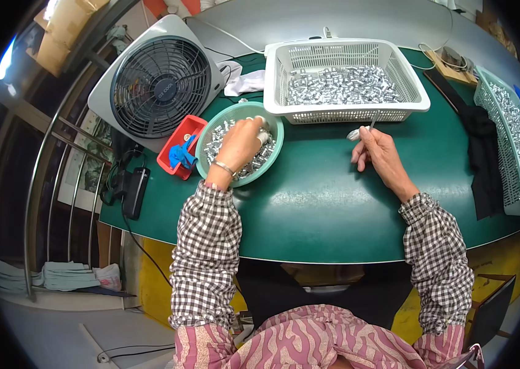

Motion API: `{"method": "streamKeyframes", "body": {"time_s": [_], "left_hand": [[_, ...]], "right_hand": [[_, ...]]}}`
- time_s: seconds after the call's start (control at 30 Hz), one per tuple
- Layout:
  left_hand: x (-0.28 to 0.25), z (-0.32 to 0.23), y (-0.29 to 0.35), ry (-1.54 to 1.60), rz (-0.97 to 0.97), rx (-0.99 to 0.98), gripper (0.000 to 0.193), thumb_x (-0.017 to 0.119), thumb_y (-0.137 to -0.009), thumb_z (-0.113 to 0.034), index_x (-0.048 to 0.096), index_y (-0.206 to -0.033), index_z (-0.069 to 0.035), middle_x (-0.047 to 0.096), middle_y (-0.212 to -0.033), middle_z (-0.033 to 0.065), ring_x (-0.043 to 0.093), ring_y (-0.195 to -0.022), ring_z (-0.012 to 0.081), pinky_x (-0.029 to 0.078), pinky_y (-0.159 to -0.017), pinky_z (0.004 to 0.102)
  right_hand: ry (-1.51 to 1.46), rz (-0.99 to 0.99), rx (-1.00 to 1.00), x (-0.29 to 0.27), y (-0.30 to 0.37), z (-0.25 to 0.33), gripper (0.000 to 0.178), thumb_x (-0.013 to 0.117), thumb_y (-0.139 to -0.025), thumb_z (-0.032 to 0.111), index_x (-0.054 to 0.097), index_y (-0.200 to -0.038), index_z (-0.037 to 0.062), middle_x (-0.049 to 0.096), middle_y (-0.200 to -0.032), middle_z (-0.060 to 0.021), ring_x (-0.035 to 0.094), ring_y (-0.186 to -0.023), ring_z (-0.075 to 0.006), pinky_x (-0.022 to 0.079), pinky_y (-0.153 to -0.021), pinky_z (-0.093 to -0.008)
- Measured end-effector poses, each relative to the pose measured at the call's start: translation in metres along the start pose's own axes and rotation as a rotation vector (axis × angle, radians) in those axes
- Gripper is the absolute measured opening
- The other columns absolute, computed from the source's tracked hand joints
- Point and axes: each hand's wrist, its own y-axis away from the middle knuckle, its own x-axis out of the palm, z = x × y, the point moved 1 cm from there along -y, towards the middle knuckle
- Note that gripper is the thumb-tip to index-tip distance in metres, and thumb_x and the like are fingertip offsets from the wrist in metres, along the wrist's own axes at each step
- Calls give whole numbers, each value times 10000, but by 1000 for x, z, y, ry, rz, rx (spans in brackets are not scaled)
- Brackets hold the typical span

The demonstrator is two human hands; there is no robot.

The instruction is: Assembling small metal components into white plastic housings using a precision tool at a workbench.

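My left hand (pixel 240 146) reaches into a round light-green bowl (pixel 278 132) of small silver metal pieces (pixel 214 147). White coverings wrap some of its fingertips. The fingers curl down among the pieces, and whatever they grip is hidden. Over the table, just in front of the white basket (pixel 423 101), my right hand (pixel 383 154) pinches a thin metal rod (pixel 375 117) between thumb and forefinger. The rod points up toward the basket's near wall. A white covering shows on a finger of this hand too. Many similar silver pieces (pixel 343 86) lie in the basket.
A grey box fan (pixel 165 86) stands at the left, with a red tray (pixel 180 132) holding a blue cloth (pixel 181 154) beside the bowl. Another green basket (pixel 506 141) of metal pieces stands at the right edge, next to black cloth (pixel 484 160). Cables run behind.
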Motion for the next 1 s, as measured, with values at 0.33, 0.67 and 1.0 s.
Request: {"method": "streamKeyframes", "body": {"time_s": [0.33, 0.67, 1.0], "left_hand": [[26, -1, -8, -241, -104, 120, 118, 547, -727, -91, 552, -819, -16, 587, -793, 195, 582, -751, 351, 464, -669, 441], [2, -116, 45, 536, -520, 378, 208, 656, -763, -164, 575, -889, -18, 590, -681, 130, 577, -546, 272, 454, -505, 347], [76, -115, 31, 1427, 188, -142, 169, 523, -842, -108, 527, -982, -13, 554, -746, 68, 539, -525, 114, 464, -419, 244]], "right_hand": [[101, -22, -24, 6, 2, 7, 365, 388, -943, 346, 516, -886, 8, 555, -633, -61, 482, -458, -81, 387, -438, -176], [190, -124, -189, 13, 12, 13, 356, 364, -958, 293, 552, -892, -2, 523, -636, -31, 463, -491, -64, 364, -442, -186], [394, -221, -215, -13, 20, 12, 304, 407, -948, 242, 566, -941, -18, 550, -742, -29, 451, -556, -49, 357, -491, -187]]}}
